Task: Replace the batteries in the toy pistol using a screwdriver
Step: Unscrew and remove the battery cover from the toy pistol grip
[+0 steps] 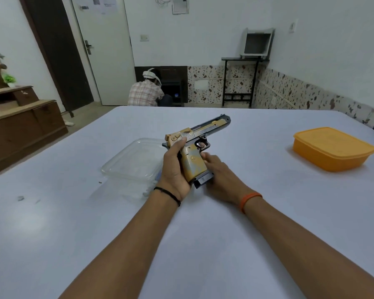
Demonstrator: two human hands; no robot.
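Observation:
A gold and dark grey toy pistol [198, 134] is held above the middle of the white table [203, 234], its barrel pointing up and to the right. My left hand [174, 169] grips the back of its grip, thumb up on the slide. My right hand [219, 171] lies on the right side of the grip, its fingers against the front of it. A dark magazine base [203, 181] sticks out of the bottom of the grip. No screwdriver or batteries show in this view.
A clear plastic container [132, 162] stands just left of my hands. A closed orange lidded box [333, 148] sits at the table's right. Beyond the far edge a person in a checked shirt [145, 91] sits on the floor. A wooden cabinet [20, 126] stands at left.

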